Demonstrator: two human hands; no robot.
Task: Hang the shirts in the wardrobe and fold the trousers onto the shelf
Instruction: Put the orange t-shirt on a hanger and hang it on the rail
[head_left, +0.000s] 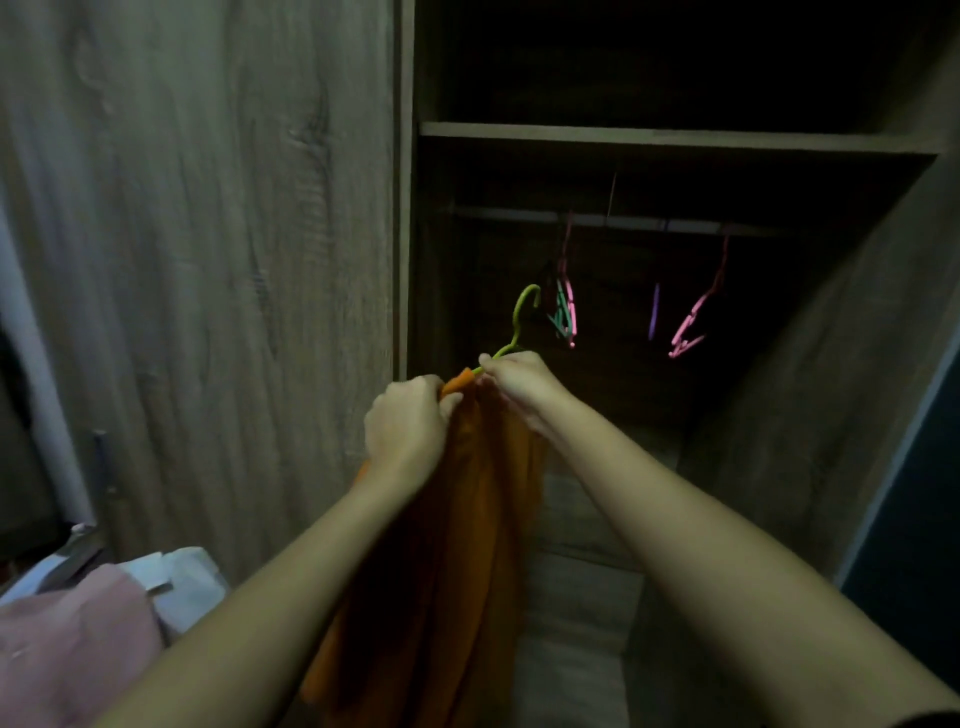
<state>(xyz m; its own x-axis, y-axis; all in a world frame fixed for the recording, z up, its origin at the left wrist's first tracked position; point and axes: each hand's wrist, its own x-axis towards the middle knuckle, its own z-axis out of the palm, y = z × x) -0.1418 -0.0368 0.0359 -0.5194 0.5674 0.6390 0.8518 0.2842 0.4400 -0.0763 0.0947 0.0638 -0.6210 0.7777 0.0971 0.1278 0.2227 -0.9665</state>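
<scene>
An orange shirt (467, 519) hangs down from a green hanger (519, 322) in front of the open wardrobe. My left hand (408, 423) grips the shirt's collar at the top left. My right hand (514, 382) pinches the hanger's neck and the fabric just below the hook. The hook points up, below and left of the hanging rail (623, 221). On that rail hang several bare hangers: a pink and green cluster (565, 306), a purple one (653, 312) and a pink one (696, 322).
The closed wooden wardrobe door (208, 260) fills the left. A shelf (675, 139) runs above the rail. The wardrobe's right wall (831, 389) slants down. A pile of pink and white clothes (93, 623) lies at the lower left.
</scene>
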